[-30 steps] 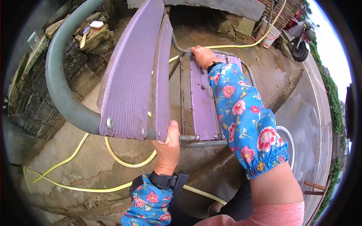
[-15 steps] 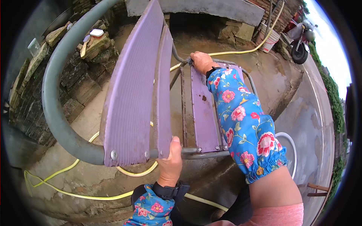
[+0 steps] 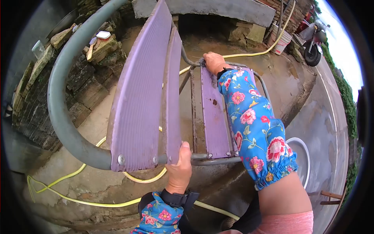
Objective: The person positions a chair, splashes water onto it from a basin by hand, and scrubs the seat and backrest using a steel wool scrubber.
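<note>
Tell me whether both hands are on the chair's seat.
No, the left hand grips the chair at its purple backrest.

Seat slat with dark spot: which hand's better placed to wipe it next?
Right, probably: right hand holds what looks like a scrubber at that slat's far end; left hand grips the backrest.

Wet ground [image 3: 278, 89]; stacked-stone wall [image 3: 37, 113] at left; grey slab [image 3: 210, 7] behind; foliage [image 3: 343, 93], bright sky [image 3: 339, 45] at right.
</note>
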`<state>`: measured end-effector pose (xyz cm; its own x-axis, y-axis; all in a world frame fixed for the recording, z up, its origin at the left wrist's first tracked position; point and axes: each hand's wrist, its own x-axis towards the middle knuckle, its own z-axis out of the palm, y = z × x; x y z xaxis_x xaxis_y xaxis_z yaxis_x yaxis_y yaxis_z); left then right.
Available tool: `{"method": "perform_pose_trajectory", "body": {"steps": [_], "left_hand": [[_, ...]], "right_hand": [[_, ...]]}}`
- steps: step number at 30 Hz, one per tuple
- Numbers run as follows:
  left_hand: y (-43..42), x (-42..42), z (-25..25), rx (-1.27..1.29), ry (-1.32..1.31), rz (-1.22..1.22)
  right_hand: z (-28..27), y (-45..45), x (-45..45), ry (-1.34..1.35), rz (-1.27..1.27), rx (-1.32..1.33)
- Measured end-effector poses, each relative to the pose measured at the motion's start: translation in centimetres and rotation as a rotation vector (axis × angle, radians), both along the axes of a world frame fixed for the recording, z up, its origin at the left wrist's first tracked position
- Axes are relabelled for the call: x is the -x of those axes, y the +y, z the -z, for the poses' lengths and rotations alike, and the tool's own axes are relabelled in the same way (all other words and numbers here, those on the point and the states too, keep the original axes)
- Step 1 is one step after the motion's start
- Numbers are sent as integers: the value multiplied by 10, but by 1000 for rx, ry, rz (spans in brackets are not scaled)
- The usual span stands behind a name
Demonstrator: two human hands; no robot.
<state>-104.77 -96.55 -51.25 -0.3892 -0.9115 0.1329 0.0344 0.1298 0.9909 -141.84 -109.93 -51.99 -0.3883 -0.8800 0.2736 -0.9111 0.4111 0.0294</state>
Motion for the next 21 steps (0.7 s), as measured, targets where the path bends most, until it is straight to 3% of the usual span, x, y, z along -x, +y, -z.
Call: {"method": "perform_pose_trajectory", "body": {"steps": [2,6,8,11,15,18,21], "left_hand": [[7,0,3,-52,7,23],[3,4,1,36,8,6],[4,8,-3,90,74,-19],[5,9,-2,74,96,-22],[2,5,-8,-65,17,-7],[7,10,-7,52,99,21],[3,13,-6,45,163,-42]], "right_hand": [[8,17,-4,-78,-135,128],[-6,138,-76,-459,-517,-308],[-10,188,-101,-502,-689,-434],[-9,174,-95,-377,-631,-424],[7,76,-20,-45,-303,-84],[17,84,-25,-126,-200,-7],[-1,159,-78,-457,-456,-278]]}}
